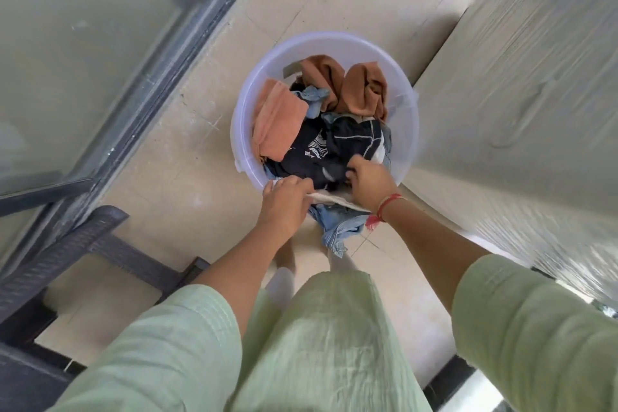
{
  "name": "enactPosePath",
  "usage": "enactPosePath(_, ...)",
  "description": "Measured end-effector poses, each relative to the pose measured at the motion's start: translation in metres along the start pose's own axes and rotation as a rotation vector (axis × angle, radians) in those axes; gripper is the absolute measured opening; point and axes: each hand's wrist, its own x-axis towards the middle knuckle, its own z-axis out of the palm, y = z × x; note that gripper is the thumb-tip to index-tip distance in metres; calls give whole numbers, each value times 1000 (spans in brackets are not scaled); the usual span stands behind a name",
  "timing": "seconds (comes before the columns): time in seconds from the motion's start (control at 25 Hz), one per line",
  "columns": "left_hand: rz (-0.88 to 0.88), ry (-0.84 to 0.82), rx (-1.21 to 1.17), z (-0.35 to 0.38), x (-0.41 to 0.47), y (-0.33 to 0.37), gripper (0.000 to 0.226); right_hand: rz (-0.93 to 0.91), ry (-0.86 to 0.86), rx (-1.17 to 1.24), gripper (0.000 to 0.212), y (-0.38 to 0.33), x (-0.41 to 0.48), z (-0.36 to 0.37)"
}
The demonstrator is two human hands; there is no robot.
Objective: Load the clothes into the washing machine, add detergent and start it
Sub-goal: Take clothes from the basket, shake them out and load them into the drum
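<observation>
- The heap of mixed rust, orange, navy and denim clothes point(334, 130) lies in a round translucent white plastic tub point(406, 130) on the beige tiled floor point(167, 177), directly before the person's feet.
- The left hand point(287, 202) is at the near rim, fingers curled round a strip of pale cream cloth point(334, 200). Whether they also catch the rim we cannot tell.
- The right hand point(369, 182) has its fingers curled into a dark navy printed garment point(311, 157).
- A light blue denim piece point(339, 227) hangs over the near rim, below both wrists.
- Step in hand, in our judgement: gathering the first load from the tub. Nothing is loaded yet, and detergent and start are outstanding.
- The next move calls for a firm bundle lifted clear of the rim, the trailing denim included (it may drag or drop).
- A tall white appliance wrapped in clear plastic film point(518, 110) stands just beside the tub on the right. No drum opening is visible.
- A grey-framed frosted glass door point(83, 60) bounds the left, and a dark woven-pattern plastic stool point(67, 244) stands near the left leg.
- Open floor lies beyond the tub and on its left.
</observation>
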Motion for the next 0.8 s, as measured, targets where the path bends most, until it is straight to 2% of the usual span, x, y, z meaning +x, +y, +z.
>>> enactPosePath(0.08, -22, 130, -196, -11, -4, 6, 9, 167, 214, 342, 20, -5, -13, -24)
enactPosePath(0.12, -6, 179, -273, -21, -8, 10, 8, 180, 320, 422, 20, -7, -22, -41)
enactPosePath(0.36, 173, 375, -462, -104, -51, 61, 15, -142, 673, 507, 15, -44, -103, -145)
enactPosePath(0.52, 312, 507, -421, -165, -108, 100, 33, -291, 860, 556, 14, -71, -170, -199)
enactPosePath(0.8, 551, 808, -314, -284, -199, 149, 16, -573, 1350, 552, 14, -128, -288, -339)
